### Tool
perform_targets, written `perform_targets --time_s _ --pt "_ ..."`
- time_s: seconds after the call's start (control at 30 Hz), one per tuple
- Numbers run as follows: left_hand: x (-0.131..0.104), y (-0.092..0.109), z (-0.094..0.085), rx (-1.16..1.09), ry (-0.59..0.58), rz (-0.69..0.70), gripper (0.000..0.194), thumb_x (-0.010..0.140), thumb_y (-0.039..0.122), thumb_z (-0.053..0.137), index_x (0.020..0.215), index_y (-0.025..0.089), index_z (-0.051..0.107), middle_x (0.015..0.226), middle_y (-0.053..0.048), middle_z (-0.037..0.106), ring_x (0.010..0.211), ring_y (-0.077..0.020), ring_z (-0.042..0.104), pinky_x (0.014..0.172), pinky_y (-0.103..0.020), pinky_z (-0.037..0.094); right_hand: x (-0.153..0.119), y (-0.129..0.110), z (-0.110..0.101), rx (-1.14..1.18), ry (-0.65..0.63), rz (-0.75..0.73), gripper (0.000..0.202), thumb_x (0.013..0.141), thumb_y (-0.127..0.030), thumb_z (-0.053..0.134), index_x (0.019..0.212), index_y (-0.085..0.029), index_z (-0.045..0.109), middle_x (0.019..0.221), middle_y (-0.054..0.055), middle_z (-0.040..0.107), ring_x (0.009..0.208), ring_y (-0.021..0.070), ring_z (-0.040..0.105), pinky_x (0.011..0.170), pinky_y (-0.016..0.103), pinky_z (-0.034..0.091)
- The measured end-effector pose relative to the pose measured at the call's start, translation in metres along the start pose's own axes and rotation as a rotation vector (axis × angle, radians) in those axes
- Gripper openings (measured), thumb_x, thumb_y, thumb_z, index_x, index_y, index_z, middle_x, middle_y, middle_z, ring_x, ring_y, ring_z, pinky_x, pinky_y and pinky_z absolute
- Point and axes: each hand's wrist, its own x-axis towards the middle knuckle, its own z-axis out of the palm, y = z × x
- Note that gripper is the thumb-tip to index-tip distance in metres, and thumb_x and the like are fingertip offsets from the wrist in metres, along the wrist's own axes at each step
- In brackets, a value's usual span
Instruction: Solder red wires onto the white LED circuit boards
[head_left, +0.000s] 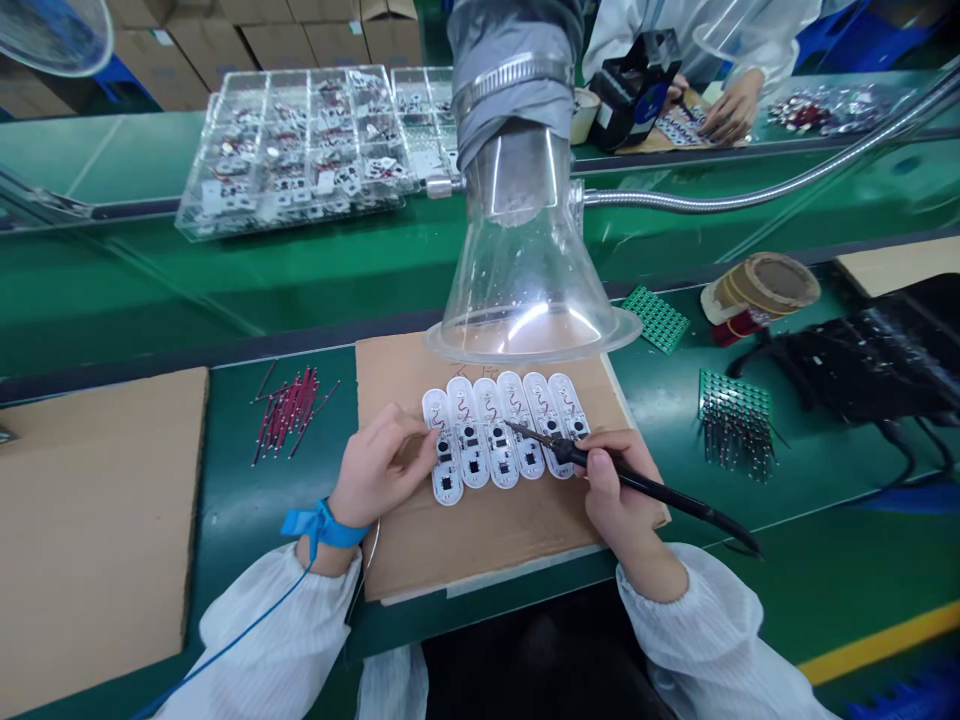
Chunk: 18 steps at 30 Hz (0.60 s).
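6 white boards (497, 452) on cardboard (487, 545), long axes near to far.
Right hand (619, 492) grips the soldering iron (660, 490), tip pointing left; left hand (386, 458) at the leftmost board (447, 470), its hold hard to tell.

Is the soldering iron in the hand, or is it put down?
In the hand: the right hand grips the soldering iron like a pen, and it reaches over the white boards.

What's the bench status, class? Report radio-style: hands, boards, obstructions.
Right hand gripping soldering iron; left hand at leftmost board. Six white boards lined up, iron's tip over them. Clear funnel overhead, not hiding boards.
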Motion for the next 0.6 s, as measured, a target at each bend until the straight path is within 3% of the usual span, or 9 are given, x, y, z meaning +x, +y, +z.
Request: perform_targets --time_s 0.33,0.47,0.6 --pt "-0.0009 -0.0024 0.002 0.036 -0.012 -0.004 0.01 0.106 0.014 0.069 0.1 0.02 0.064 0.075 0.007 0.052 0.059 -0.0093 0.046 0.055 -0.023 0.036 0.0027 -0.002 -0.0014 -0.126 -0.098 -0.076 0.008 0.109 -0.034 0.069 0.105 -0.028 0.074 0.085 -0.001 0.076 0.065 0.0177 0.071 0.06 0.03 0.058" --pt "-0.0005 -0.0012 0.0032 0.019 -0.033 0.02 0.011 0.107 0.013 0.068 0.101 0.021 0.063 0.078 0.006 0.06 0.061 -0.0099 0.048 0.055 -0.024 0.035 0.0026 -0.0025 -0.0015 -0.138 -0.101 -0.085 0.007 0.108 -0.033 0.069 0.106 -0.028 0.073 0.086 -0.001 0.077 0.066 0.0173 0.072 0.061 0.029 0.058" --pt "0.0 0.0007 0.0023 0.0 -0.032 0.018 0.011 0.106 0.013 0.068 0.102 0.021 0.062 0.078 0.006 0.058 0.062 -0.0102 0.047 0.056 -0.024 0.036 0.0014 -0.0004 -0.0011 -0.127 -0.102 -0.077 0.007 0.108 -0.032 0.07 0.106 -0.028 0.074 0.085 -0.001 0.076 0.065 0.0175 0.071 0.06 0.03 0.058"
